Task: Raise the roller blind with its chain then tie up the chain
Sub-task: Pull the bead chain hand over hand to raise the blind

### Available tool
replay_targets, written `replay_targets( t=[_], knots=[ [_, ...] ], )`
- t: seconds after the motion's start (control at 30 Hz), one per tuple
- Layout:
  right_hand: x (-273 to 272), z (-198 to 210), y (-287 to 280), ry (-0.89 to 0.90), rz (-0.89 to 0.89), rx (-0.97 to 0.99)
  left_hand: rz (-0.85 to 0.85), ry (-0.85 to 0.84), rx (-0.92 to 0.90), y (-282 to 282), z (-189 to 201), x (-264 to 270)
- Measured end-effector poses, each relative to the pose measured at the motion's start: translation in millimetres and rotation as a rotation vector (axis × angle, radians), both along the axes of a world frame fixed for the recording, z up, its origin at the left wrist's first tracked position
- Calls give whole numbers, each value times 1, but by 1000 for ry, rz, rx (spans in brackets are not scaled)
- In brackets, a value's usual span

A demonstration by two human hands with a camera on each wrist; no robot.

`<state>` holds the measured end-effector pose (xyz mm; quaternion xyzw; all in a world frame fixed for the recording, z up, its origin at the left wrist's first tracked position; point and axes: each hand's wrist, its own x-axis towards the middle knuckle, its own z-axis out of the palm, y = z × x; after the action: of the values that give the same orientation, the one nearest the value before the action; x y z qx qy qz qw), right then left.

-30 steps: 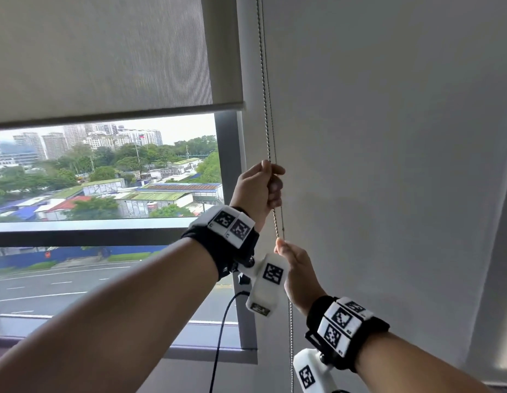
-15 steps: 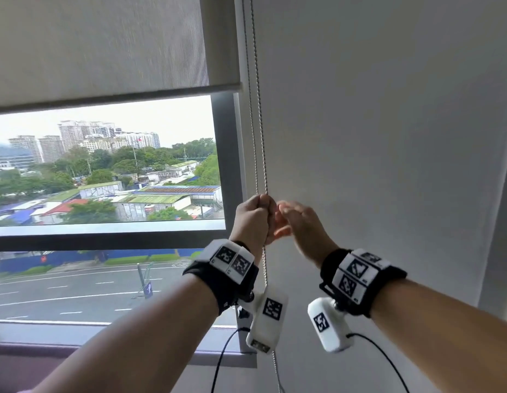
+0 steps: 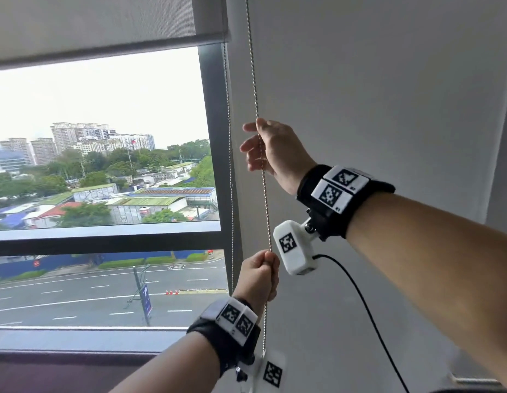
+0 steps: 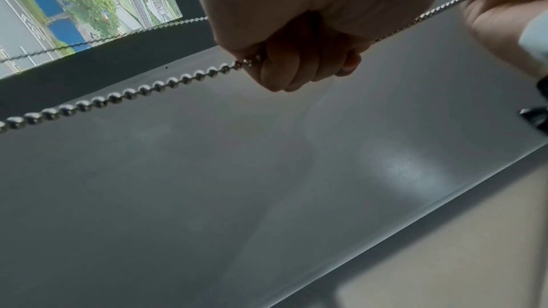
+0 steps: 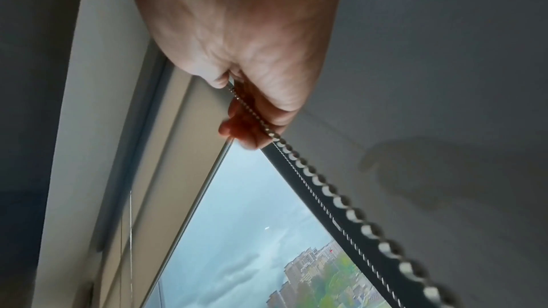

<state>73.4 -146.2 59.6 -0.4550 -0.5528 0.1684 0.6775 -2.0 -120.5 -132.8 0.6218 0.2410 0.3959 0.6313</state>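
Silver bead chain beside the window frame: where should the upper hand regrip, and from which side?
Take the taut front strand of the silver bead chain, above the left hand, from the wall side as the right hand does. Thin, beaded and vertical, it suits a thumb-finger pinch.

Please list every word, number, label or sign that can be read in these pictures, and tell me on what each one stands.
No text reads with certainty.
white tags on the wrist bands: black-and-white code patterns, no words; the tiny print at their corners is too small.
blue banner on the street pole: a pale mark, blurred.
red sign by the road: too small.
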Motion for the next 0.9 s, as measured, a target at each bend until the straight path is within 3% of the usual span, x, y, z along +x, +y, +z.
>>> replay_targets(
  t=[0.3,0.6,0.9],
  knots=[
    [-13,-23,8,122,-78,109,-97,30,2,7,1,-13],
    [-4,-82,-1,5,-177,54,-145,-87,119,29,79,-23],
    [-1,-127,-14,85,-130,-6,-349,-181,111,18,140,-15]
  ],
)
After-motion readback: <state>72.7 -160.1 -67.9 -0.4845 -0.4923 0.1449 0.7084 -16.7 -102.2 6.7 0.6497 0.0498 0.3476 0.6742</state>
